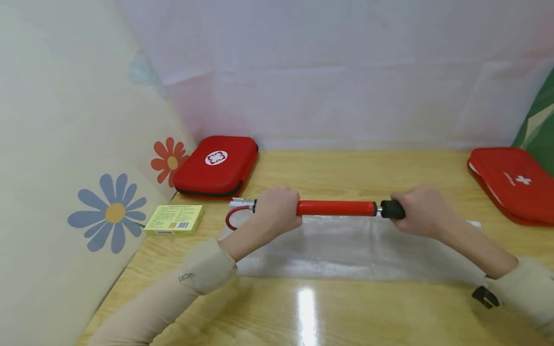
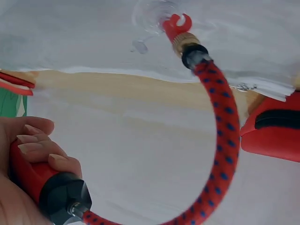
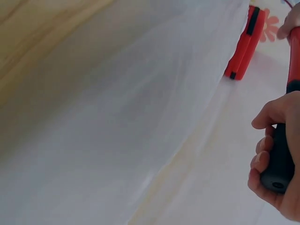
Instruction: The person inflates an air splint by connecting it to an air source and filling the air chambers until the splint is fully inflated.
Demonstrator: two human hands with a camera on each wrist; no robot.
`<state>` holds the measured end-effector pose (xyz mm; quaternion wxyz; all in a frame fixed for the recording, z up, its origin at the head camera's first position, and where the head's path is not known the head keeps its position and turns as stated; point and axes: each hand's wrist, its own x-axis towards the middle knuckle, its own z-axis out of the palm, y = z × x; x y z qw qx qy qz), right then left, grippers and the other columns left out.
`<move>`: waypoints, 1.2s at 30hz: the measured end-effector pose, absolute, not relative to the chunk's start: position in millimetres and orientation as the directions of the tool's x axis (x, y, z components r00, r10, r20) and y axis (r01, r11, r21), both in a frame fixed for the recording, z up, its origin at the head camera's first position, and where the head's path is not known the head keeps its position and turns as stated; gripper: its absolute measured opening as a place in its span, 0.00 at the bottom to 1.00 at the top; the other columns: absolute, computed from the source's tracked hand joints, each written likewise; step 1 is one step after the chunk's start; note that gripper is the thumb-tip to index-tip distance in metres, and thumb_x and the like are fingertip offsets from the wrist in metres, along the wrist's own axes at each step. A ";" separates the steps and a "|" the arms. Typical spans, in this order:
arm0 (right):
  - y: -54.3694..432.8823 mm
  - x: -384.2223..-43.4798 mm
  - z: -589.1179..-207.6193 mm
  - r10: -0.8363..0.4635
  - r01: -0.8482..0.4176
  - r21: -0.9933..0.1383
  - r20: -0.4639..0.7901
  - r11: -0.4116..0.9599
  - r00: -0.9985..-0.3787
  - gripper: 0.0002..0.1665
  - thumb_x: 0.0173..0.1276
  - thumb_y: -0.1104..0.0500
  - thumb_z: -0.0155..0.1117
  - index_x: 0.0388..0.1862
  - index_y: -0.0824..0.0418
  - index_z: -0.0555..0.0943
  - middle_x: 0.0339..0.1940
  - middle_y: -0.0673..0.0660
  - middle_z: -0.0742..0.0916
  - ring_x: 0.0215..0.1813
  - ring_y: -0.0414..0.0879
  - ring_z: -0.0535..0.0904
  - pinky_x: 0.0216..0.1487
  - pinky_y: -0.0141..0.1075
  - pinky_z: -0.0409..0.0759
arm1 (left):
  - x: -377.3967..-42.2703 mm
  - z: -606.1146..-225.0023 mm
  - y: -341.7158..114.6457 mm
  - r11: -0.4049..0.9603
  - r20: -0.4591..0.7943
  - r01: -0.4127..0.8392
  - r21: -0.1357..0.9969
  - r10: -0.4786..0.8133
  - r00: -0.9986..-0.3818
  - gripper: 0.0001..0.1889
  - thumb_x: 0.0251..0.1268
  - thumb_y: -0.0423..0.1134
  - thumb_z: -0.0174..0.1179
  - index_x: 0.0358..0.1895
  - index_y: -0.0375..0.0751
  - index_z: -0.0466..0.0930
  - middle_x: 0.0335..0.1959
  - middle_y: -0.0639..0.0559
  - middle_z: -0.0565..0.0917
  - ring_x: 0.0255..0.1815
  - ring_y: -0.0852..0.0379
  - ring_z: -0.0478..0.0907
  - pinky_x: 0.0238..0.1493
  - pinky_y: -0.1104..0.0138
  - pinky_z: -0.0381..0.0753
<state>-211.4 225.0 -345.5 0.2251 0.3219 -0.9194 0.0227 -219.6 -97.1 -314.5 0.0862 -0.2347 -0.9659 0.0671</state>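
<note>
A red hand pump (image 1: 337, 207) lies level across the front of me in the head view, above a clear plastic sleeve (image 1: 337, 254) spread flat on the table. My left hand (image 1: 278, 210) grips the barrel near its hose end. My right hand (image 1: 421, 211) holds the black handle (image 1: 393, 209), and a short length of metal rod shows between handle and barrel. In the left wrist view, a red hose (image 2: 227, 136) with blue dots curves from the pump to a brass fitting (image 2: 184, 42) with a red clip, right at the round valve on the plastic.
A red hard case (image 1: 212, 166) with a white emblem stands at the back left. In front of it lies a yellow-green box (image 1: 175, 219). A red pouch (image 1: 512, 185) with a white cross is at the right. Printed cloth walls rise behind and at the left.
</note>
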 end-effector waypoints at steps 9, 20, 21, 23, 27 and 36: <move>200.7 -215.7 -344.1 -0.604 -0.643 0.056 0.413 0.764 -0.682 0.16 0.43 0.58 0.73 0.20 0.55 0.70 0.11 0.45 0.69 0.14 0.40 0.62 0.16 0.36 0.62 | -212.0 -316.6 -88.1 0.879 0.134 0.449 -0.161 0.470 -0.872 0.10 0.52 0.45 0.65 0.23 0.44 0.77 0.14 0.54 0.72 0.15 0.55 0.70 0.15 0.65 0.69; 259.7 -229.8 -348.4 -0.594 -0.653 0.097 0.529 0.751 -0.606 0.21 0.38 0.57 0.74 0.19 0.53 0.67 0.11 0.43 0.68 0.14 0.40 0.61 0.15 0.36 0.60 | -222.0 -313.0 -104.0 0.879 0.145 0.447 -0.168 0.470 -0.871 0.10 0.53 0.43 0.62 0.19 0.45 0.75 0.12 0.55 0.71 0.14 0.55 0.70 0.14 0.63 0.72; 264.3 -231.0 -348.1 -0.594 -0.653 0.102 0.536 0.751 -0.600 0.21 0.38 0.57 0.74 0.19 0.52 0.67 0.11 0.43 0.67 0.14 0.39 0.61 0.15 0.36 0.59 | -221.5 -312.4 -104.7 0.883 0.148 0.438 -0.169 0.462 -0.875 0.11 0.52 0.43 0.62 0.19 0.45 0.75 0.12 0.55 0.71 0.14 0.55 0.70 0.14 0.63 0.72; 268.4 -232.5 -346.7 -0.597 -0.647 0.119 0.537 0.753 -0.596 0.21 0.37 0.56 0.74 0.19 0.52 0.67 0.11 0.42 0.67 0.14 0.39 0.61 0.15 0.37 0.59 | -219.3 -311.8 -104.3 0.885 0.152 0.432 -0.177 0.458 -0.876 0.10 0.52 0.44 0.63 0.20 0.44 0.76 0.12 0.55 0.72 0.13 0.55 0.69 0.14 0.63 0.71; 258.8 -231.7 -342.6 -0.608 -0.637 0.136 0.499 0.759 -0.617 0.19 0.37 0.55 0.73 0.21 0.53 0.70 0.12 0.44 0.71 0.14 0.42 0.64 0.14 0.39 0.62 | -212.6 -310.7 -98.1 0.893 0.150 0.415 -0.173 0.440 -0.885 0.09 0.51 0.44 0.64 0.25 0.43 0.79 0.14 0.54 0.73 0.13 0.55 0.70 0.14 0.64 0.71; 224.0 -225.0 -331.3 -0.608 -0.620 0.123 0.411 0.775 -0.679 0.15 0.40 0.56 0.72 0.22 0.56 0.73 0.13 0.47 0.75 0.15 0.42 0.67 0.18 0.38 0.67 | -207.6 -308.4 -77.6 0.901 0.162 0.409 -0.148 0.430 -0.888 0.07 0.50 0.42 0.65 0.25 0.44 0.79 0.15 0.55 0.74 0.15 0.55 0.70 0.15 0.63 0.71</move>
